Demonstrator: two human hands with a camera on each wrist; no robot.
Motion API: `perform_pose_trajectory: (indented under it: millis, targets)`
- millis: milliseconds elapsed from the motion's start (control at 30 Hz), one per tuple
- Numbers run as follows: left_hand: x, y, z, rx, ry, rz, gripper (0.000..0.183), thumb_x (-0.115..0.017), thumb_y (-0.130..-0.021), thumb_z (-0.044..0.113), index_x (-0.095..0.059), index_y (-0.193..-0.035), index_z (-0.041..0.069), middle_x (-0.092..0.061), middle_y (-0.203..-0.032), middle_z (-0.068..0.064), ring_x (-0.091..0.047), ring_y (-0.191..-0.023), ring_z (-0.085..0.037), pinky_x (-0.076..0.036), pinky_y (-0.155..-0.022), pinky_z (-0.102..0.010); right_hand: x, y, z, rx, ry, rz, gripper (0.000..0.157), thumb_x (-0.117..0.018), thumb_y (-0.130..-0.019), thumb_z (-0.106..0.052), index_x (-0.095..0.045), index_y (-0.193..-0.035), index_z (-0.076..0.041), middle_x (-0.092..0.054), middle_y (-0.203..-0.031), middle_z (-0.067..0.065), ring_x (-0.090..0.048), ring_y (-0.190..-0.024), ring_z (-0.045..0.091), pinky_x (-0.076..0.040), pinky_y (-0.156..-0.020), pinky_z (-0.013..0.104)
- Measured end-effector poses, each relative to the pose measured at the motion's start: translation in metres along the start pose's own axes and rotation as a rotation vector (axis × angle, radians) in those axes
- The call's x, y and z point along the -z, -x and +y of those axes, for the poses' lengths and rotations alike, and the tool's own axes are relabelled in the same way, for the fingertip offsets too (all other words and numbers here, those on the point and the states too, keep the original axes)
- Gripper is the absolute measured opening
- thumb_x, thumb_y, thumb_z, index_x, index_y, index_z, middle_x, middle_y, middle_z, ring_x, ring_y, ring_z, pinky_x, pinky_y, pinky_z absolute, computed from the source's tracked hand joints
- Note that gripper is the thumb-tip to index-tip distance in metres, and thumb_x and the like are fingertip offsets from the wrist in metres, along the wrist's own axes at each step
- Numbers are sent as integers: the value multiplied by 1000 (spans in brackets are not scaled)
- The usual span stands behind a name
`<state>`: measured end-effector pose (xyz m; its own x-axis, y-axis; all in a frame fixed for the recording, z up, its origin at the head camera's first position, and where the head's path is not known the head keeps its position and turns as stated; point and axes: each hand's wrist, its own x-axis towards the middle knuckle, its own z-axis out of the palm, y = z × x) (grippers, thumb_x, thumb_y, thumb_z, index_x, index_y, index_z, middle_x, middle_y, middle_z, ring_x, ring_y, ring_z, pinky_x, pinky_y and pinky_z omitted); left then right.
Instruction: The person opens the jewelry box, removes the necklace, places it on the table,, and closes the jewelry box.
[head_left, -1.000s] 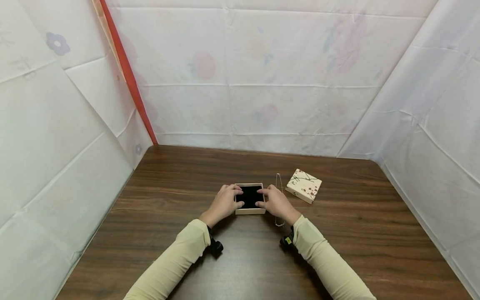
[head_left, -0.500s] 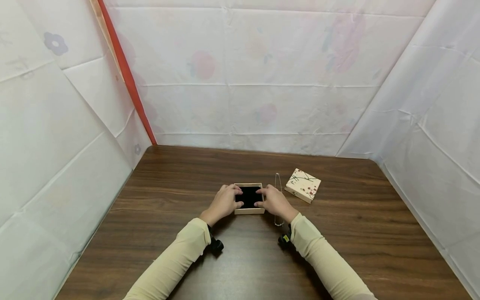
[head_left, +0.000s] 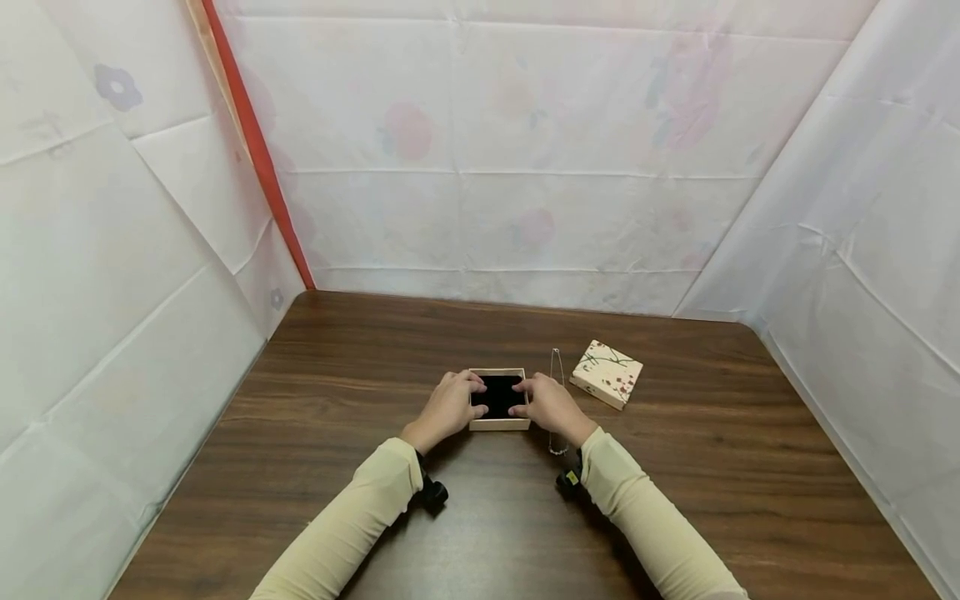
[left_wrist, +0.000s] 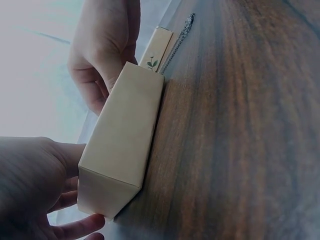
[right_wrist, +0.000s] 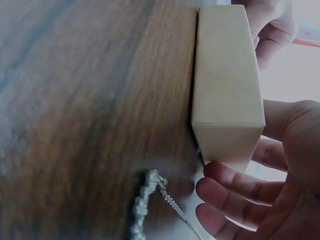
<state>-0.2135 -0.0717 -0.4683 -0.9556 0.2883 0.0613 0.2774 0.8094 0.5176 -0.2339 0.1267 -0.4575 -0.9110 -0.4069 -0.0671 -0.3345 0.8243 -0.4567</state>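
A small cream box (head_left: 500, 424) sits uncovered on the table, lined with a black pad (head_left: 501, 397). My left hand (head_left: 448, 402) holds its left side, thumb and forefinger over the rim onto the pad, other fingers along the outer wall. On the opposite side my right hand (head_left: 553, 407) grips in the same way. Whether the fingertips press the pad or only the walls I cannot tell. A silver necklace (right_wrist: 145, 202) lies stretched out right of the box, partly hidden under my right hand in the head view.
The box's lid (head_left: 606, 372), cream with red blossoms and green stems, rests at the back right beyond the necklace. Brown wood-grain table (head_left: 360, 350) spreads all around. White printed sheets (head_left: 480, 208) hang behind and at both sides. Each wrist wears a small black camera (head_left: 433, 496).
Both hands keep nearly the same place on the box. The whole head view shifts slightly; box, necklace and lid stay where they were on the table.
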Motion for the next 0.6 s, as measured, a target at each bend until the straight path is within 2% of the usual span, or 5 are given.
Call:
perform_pose_trajectory:
  millis: [467, 600]
  targets:
    - [1, 1, 0, -16, 20, -8, 33, -74, -87, 20, -71, -115, 3, -62, -122, -4, -53, -113, -29, -47, -96, -44, 1, 1, -1, -7, 12, -22, 42, -77, -84, -29, -70, -120, -9, -65, -97, 6, -51, -69, 13, -45, -67, 31]
    - [1, 1, -1, -18, 20, -7, 32, -74, -87, 20, -71, -114, 4, -63, -121, -4, -54, -110, -28, -47, -94, -43, 3, -1, -2, -9, 26, -54, 42, -75, -85, -30, -69, -121, -8, -63, -90, 6, -50, -63, 12, -43, -62, 29]
